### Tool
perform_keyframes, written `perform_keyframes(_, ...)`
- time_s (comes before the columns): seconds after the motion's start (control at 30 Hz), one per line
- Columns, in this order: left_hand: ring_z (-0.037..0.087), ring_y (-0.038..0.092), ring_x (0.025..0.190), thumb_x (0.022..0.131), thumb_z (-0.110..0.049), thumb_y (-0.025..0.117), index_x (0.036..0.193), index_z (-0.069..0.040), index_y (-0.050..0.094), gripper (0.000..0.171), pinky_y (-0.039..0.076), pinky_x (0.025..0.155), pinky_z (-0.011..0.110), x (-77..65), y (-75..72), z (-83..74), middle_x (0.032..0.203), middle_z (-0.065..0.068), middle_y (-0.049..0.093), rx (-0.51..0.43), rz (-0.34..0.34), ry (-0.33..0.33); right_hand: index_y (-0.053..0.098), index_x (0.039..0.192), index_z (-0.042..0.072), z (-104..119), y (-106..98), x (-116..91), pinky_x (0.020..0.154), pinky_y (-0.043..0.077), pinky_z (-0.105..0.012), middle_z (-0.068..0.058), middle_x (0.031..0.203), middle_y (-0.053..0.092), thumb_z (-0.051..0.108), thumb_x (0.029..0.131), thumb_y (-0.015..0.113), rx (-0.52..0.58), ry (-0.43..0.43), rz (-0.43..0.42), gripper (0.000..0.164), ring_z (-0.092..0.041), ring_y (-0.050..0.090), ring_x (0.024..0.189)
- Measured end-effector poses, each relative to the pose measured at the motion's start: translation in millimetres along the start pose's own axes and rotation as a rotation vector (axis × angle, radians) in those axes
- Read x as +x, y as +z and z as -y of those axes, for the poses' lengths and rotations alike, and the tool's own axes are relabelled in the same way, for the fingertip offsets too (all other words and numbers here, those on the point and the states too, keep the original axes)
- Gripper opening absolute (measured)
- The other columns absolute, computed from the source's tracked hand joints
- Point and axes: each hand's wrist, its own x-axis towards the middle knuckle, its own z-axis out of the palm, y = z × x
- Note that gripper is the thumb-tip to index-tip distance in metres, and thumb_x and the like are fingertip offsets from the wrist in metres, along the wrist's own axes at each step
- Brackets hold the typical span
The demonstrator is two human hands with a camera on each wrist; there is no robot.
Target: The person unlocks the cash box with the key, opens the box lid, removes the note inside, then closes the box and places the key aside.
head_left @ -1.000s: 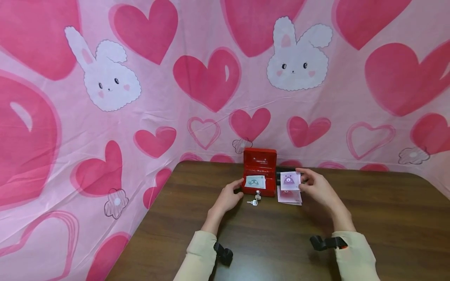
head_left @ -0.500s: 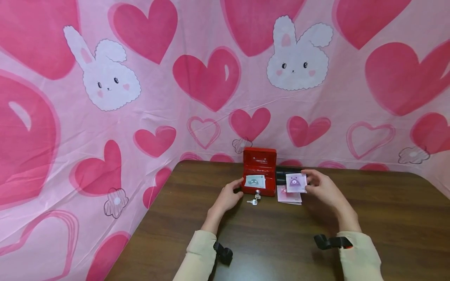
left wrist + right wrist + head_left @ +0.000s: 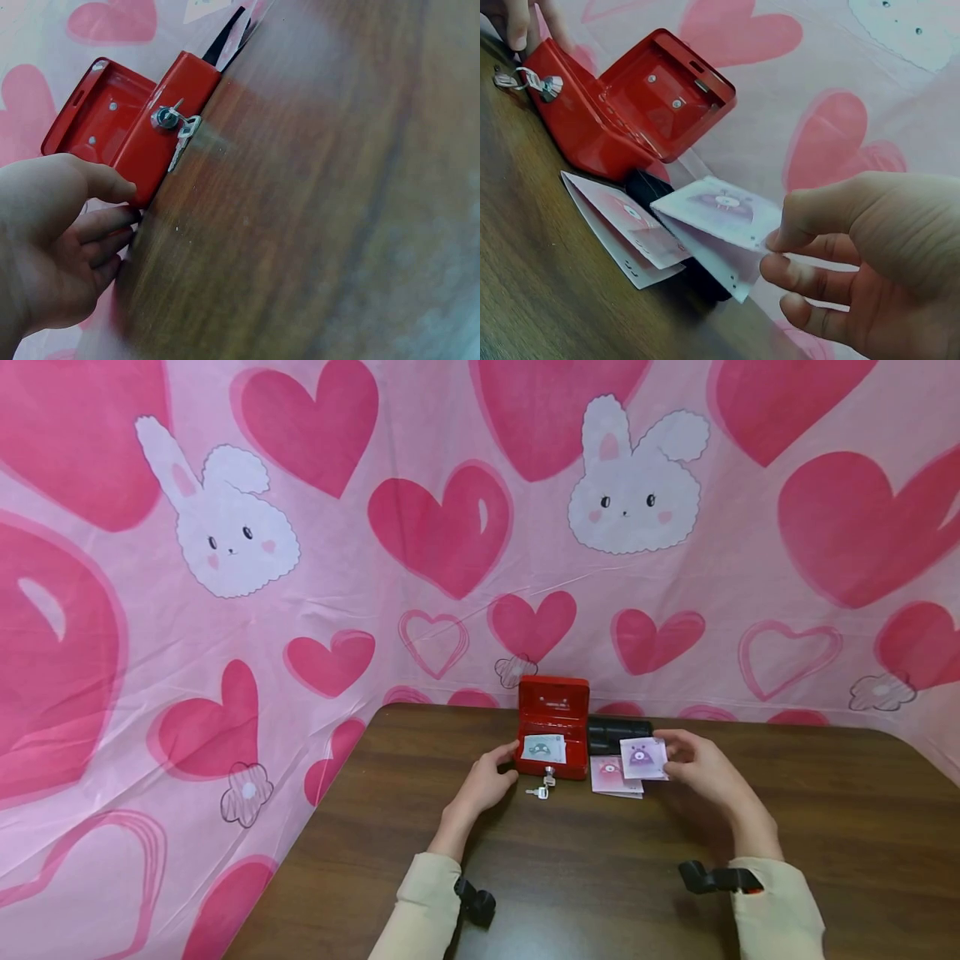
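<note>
My right hand pinches a purple play banknote by its right edge, between thumb and fingertips. In the right wrist view this purple paper is folded or doubled, with a second leaf below. It hangs just over pink play banknotes on the table. To the left stands a red cash box with its lid raised. Green-blue play banknotes lie in it. My left hand holds the box's left front corner, thumb on the red metal and fingers low at the side.
Keys hang from the lock on the box's front. A black, tube-like object lies right of the box, behind the banknotes. The brown wooden table meets a pink heart-print cloth at the back.
My right hand has moved right and slightly toward me with the purple banknote, uncovering more of the pink banknotes and the black object. The left hand and cash box have stayed put.
</note>
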Motion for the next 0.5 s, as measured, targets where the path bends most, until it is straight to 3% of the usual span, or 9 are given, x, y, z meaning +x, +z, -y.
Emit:
perform_keyframes(0.2,0.029,0.049,0.136,0.097,-0.014,0.060,0.149,-0.016,0.047,0.054,0.036,0.113,0.056,-0.8,-0.5,-0.1,0.144,0.013,0.056,-0.008,0.002,0.000,0.047,0.141,-0.004,-4.3,-3.3,-5.0,0.062,0.050,-0.028,-0.017,0.104,0.055,0.004,0.089,0.062,-0.007,0.082,0.045,0.054,-0.021,0.053,0.079)
perform_keyframes(0.5,0.030,0.049,0.137,0.097,-0.014,0.060,0.149,-0.015,0.047,0.054,0.036,0.114,0.055,0.1,-0.7,1.1,0.145,0.013,0.055,-0.006,0.004,0.001,0.045,0.139,-0.009,-14.9,-6.1,-5.6,0.060,0.051,-0.031,-0.014,0.096,0.056,0.003,0.090,0.060,0.008,0.126,0.084,0.053,-0.020,0.058,0.072)
